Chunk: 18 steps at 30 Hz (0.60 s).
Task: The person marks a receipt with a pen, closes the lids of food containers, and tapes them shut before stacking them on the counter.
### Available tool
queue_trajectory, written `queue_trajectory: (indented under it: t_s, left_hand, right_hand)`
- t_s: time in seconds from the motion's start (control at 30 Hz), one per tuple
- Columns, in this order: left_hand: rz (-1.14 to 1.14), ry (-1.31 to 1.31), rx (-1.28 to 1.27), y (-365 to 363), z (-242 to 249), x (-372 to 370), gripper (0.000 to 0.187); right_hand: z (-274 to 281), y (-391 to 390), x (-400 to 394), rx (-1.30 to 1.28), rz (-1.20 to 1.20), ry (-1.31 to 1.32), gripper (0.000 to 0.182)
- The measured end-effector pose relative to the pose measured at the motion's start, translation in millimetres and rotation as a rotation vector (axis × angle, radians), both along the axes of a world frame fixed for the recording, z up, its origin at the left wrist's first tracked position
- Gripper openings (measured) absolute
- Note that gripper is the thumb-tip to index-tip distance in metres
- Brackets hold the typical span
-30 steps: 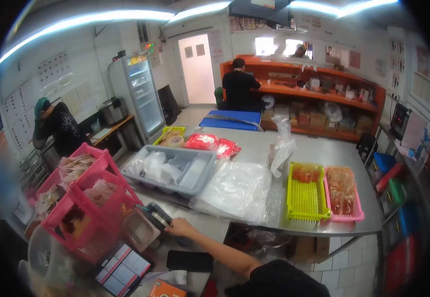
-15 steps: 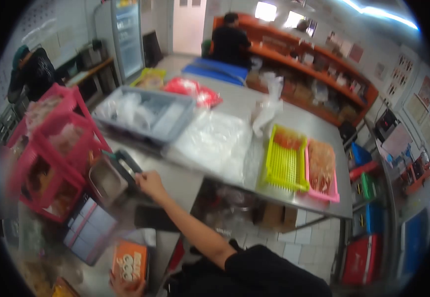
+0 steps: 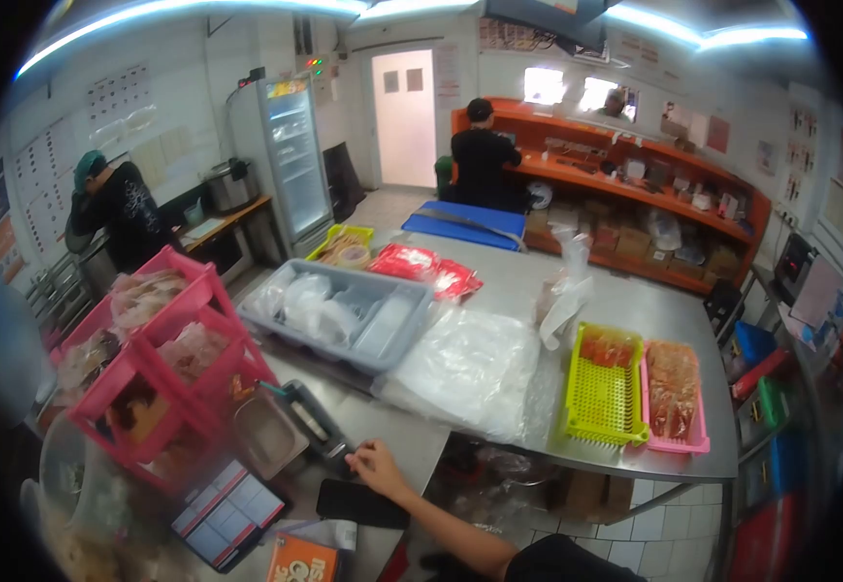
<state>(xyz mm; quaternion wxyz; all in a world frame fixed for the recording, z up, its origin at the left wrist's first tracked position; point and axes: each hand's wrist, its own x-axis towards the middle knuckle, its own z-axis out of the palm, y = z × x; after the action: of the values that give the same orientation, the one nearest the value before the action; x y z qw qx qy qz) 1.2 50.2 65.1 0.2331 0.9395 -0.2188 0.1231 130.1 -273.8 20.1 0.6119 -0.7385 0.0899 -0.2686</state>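
My right hand (image 3: 378,469) reaches in from the lower right. Its fingers are closed at the near end of a long black device (image 3: 317,425) that lies beside a metal container (image 3: 268,436). Just below the hand is a flat black object (image 3: 361,504). An orange box (image 3: 302,560) with white lettering shows at the bottom edge. To its left is a tablet-like panel (image 3: 228,515) with a white and red display. My left hand is out of view.
Pink baskets (image 3: 174,364) hold bagged items at left. Beyond are a grey tray (image 3: 339,315), clear plastic bags (image 3: 470,369), a yellow-green basket (image 3: 604,398) and a pink basket (image 3: 674,403). Two people (image 3: 126,209) (image 3: 483,155) are farther back.
The view has tilted up, so the table things appear lower and farther right. My left hand, earlier on the orange box, has left the view. My right hand remains at the black device.
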Motion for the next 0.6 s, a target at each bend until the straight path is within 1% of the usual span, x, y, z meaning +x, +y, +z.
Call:
queue_trajectory:
  t_s: [0.03,0.07,0.1,0.13,0.17,0.2,0.23,0.27,0.3,0.33,0.43,0.47,0.5,0.53,0.57,0.6]
  left_hand:
    - [0.001,0.021,-0.016,-0.6,0.9,-0.3,0.016]
    - [0.028,0.036,0.005,-1.6,3.0,1.1,0.016]
    - [-0.009,0.003,0.014,-2.7,6.7,2.2,0.023]
    - [-0.037,-0.021,0.026,-2.2,8.0,0.9,0.029]
    - [-0.055,-0.12,0.025,1.6,1.1,2.1,0.024]
    - [-0.062,-0.212,0.026,5.8,-8.3,3.0,0.019]
    - [-0.081,-0.183,-0.037,5.1,-9.8,3.4,0.02]
    - [-0.041,-0.167,-0.043,0.5,-4.4,1.0,0.019]
    - [0.0,-0.054,-0.109,-1.2,-0.1,-1.3,0.016]
    - [0.012,-0.036,-0.107,-3.4,3.6,-1.3,0.016]
    - [0.037,0.045,-0.123,-2.7,12.0,-4.2,0.016]
    - [0.096,0.056,-0.127,-2.4,12.7,-5.7,0.016]
    - [0.074,0.062,-0.151,-3.0,13.4,-5.0,0.016]
    - [0.037,0.061,-0.176,-2.2,12.8,-6.0,0.016]
    - [0.051,0.054,-0.184,-2.0,11.6,-7.2,0.016]
    - [0.051,0.05,-0.185,-2.5,10.2,-7.6,0.016]
  right_hand:
    - [-3.2,0.5,0.3,-0.19,-0.087,-0.06,0.023]
    - [-6.6,-0.8,2.9,-0.259,-0.124,-0.098,0.019]
    - [1.2,-1.8,4.2,-0.322,-0.152,-0.131,0.015]
    - [6.7,0.5,2.2,-0.305,-0.15,-0.142,0.013]
    - [10.9,2.6,0.9,-0.289,-0.136,-0.148,0.012]
    - [12.4,3.9,1.8,-0.34,-0.164,-0.146,0.009]
    - [17.1,6.4,0.6,-0.377,-0.2,-0.172,0.009]
    - [20.6,7.5,-0.1,-0.421,-0.198,-0.11,0.003]
    - [20.6,7.0,0.6,-0.503,-0.192,-0.121,0.001]
    - [21.5,6.1,0.6,-0.621,-0.187,-0.095,0.002]
    - [22.3,-5.1,3.7,-0.719,-0.096,-0.066,0.003]
    - [29.1,-6.2,4.1,-0.741,-0.098,-0.051,0.007]
    - [36.7,-3.9,2.5,-0.744,-0.054,-0.061,0.007]
    - [44.8,-3.4,-0.1,-0.716,-0.052,0.012,0.01]
    - [50.2,-5.5,0.3,-0.69,-0.066,0.082,0.012]
    - [52.0,-7.4,2.2,-0.699,-0.062,0.074,0.012]
